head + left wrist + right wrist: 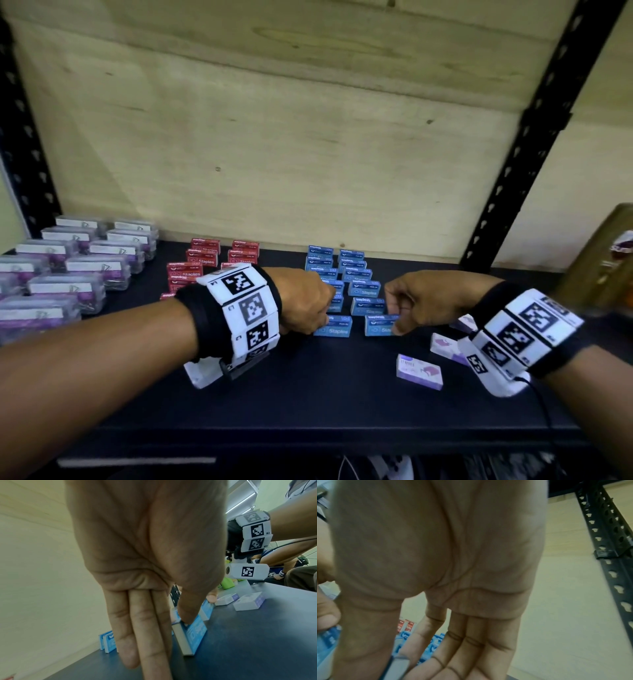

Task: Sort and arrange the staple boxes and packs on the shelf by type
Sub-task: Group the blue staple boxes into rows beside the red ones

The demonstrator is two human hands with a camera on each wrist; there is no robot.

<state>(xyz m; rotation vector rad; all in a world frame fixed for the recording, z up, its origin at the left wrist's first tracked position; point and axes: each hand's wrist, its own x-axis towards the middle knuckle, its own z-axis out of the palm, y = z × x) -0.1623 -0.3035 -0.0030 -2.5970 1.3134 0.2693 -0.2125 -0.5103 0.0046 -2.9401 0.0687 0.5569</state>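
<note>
Blue front-row staple boxes (332, 325) sitting side by side, long axes left-right: left hand (305, 301) pinching one, right hand (411, 301) pinching its neighbour (378, 325).

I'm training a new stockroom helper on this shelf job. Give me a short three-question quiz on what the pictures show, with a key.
1. True or false: the red cardboard staple boxes stand to the right of the blue cardboard staple boxes.
2. Which hand touches the front blue box of the right-hand column? A) left hand B) right hand C) neither
3. Fill in: the flat white-and-purple staple packs lie loose on the black shelf, near the ____ wrist.

Key: 1 false, the red ones stand to the left. 2 B; the left hand is at the front blue box of the left-hand column. 3 right.
</note>
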